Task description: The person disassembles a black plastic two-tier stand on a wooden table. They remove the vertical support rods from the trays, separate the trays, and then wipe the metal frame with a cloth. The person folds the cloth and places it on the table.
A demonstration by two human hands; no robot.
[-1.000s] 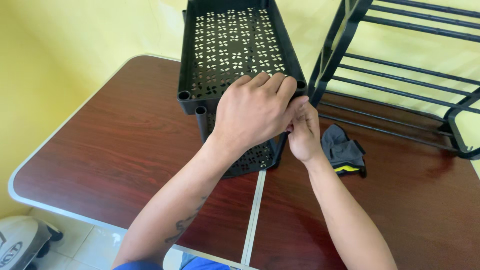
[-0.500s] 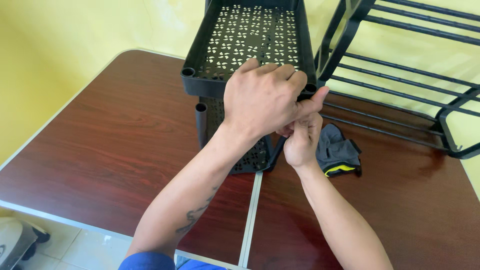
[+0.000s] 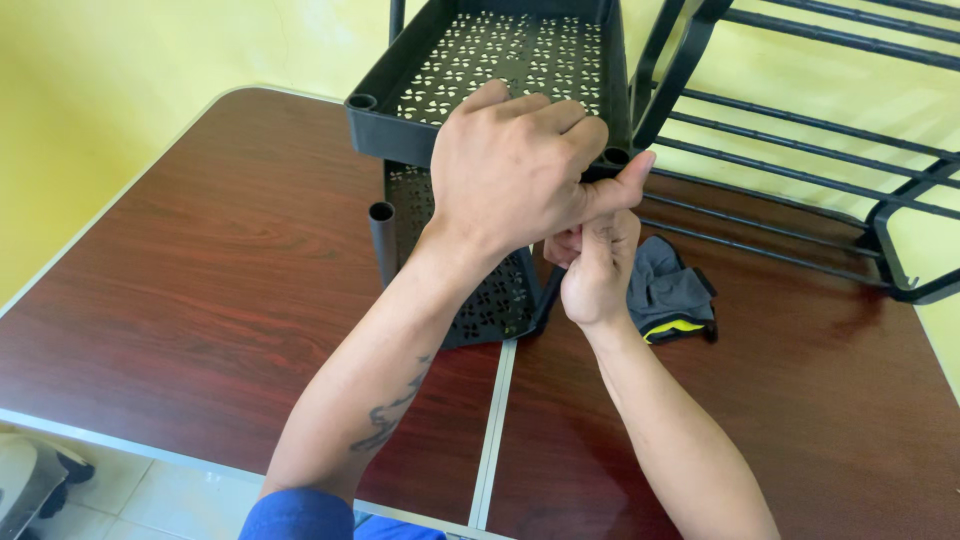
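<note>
Clamped over the near right corner of the upper black perforated tray (image 3: pixel 500 55), the left hand (image 3: pixel 515 170) has its fingers curled over the rim and its thumb stretched right beside the corner socket. Just beneath it, the right hand (image 3: pixel 595 270) is closed around something under that corner; what it pinches is hidden. A lower tray (image 3: pixel 480 300) stands on the red-brown table (image 3: pixel 200 280). To the right lie a grey cloth (image 3: pixel 670 290) and, farther off, a black rack (image 3: pixel 800 130).

Blue sleeve (image 3: pixel 300 515), tattooed left forearm (image 3: pixel 385 420)
</note>
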